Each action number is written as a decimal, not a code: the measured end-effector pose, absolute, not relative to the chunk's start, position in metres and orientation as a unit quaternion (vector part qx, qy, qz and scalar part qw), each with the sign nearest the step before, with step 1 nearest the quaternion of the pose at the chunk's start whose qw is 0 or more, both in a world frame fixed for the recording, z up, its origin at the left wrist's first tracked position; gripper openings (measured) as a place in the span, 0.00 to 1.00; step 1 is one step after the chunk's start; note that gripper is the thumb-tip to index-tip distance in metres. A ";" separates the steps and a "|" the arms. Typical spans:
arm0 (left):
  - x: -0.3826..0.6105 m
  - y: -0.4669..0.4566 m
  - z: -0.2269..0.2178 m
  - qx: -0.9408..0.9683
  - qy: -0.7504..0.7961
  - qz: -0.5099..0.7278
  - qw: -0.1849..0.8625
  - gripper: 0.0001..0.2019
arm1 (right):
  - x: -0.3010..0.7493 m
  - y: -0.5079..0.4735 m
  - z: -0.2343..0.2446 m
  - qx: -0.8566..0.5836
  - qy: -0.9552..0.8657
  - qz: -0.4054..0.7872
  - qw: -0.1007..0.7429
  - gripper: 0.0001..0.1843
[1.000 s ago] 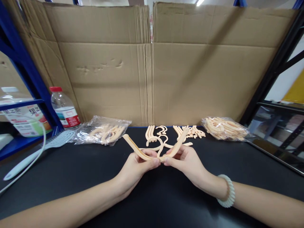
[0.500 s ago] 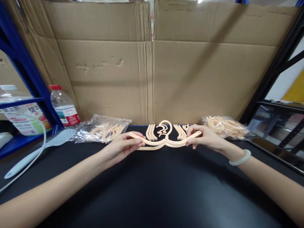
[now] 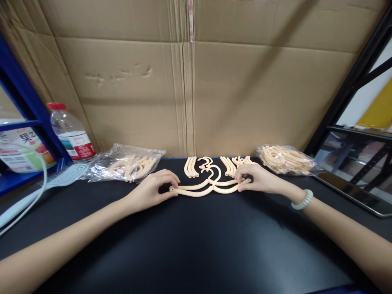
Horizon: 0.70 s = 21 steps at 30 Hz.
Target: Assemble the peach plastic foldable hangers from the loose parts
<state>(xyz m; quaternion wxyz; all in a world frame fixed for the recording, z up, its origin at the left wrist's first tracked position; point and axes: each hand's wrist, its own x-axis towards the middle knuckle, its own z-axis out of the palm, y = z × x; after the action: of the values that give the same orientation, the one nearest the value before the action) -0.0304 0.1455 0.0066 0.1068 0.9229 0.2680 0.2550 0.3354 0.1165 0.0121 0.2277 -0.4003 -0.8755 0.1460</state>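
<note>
A cream plastic hanger (image 3: 211,185) lies across the black table (image 3: 196,245) near its far edge, on top of another like it. My left hand (image 3: 154,190) pinches its left arm end. My right hand (image 3: 257,179), with a pale coil band on the wrist, pinches its right arm end. Behind it lie loose cream hanger arms (image 3: 190,166), more arms (image 3: 230,164) and hook pieces (image 3: 204,162) in small rows.
A clear bag of hanger parts (image 3: 130,166) lies at the left, another bag (image 3: 284,158) at the right. A water bottle (image 3: 70,132), a pale brush (image 3: 43,188) and a blue rack (image 3: 21,106) stand left. Cardboard (image 3: 190,81) walls the back; a black frame (image 3: 355,179) is right.
The hanger was held up near me, its arms raised in a V. My hands spread the arms flat, moved away from me and set it down on the table.
</note>
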 end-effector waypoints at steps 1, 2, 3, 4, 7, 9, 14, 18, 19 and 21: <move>-0.030 0.146 0.005 0.925 0.266 0.252 0.102 0.05 | 0.335 0.117 0.012 -0.392 -0.880 0.138 0.230 0.14; -0.030 0.146 0.005 0.925 0.266 0.251 0.101 0.05 | 0.336 0.118 0.012 -0.386 -0.882 0.136 0.233 0.14; -0.030 0.146 0.004 0.925 0.266 0.249 0.103 0.05 | 0.336 0.118 0.011 -0.382 -0.883 0.137 0.235 0.13; -0.030 0.146 0.003 0.925 0.268 0.247 0.108 0.05 | 0.336 0.118 0.011 -0.381 -0.883 0.140 0.234 0.13; -0.029 0.145 0.003 0.918 0.288 0.241 0.126 0.06 | 0.336 0.117 0.010 -0.392 -0.879 0.156 0.225 0.12; -0.029 0.145 0.003 0.912 0.306 0.239 0.133 0.07 | 0.335 0.116 0.011 -0.404 -0.874 0.158 0.219 0.11; -0.027 0.144 0.004 0.903 0.328 0.242 0.136 0.08 | 0.333 0.113 0.014 -0.426 -0.869 0.154 0.200 0.11; -0.027 0.144 0.002 0.905 0.320 0.246 0.133 0.07 | 0.332 0.111 0.016 -0.446 -0.861 0.152 0.191 0.10; -0.027 0.143 0.001 0.907 0.314 0.247 0.131 0.07 | 0.332 0.111 0.017 -0.445 -0.862 0.149 0.190 0.10; -0.027 0.143 0.000 0.911 0.303 0.250 0.126 0.06 | 0.333 0.111 0.017 -0.439 -0.868 0.141 0.186 0.09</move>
<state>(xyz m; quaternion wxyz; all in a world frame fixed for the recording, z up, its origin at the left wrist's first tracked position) -0.0270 0.1428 -0.0004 0.1265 0.9111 0.3025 0.2498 0.3325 0.1109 0.0167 0.1856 -0.4393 -0.8676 0.1406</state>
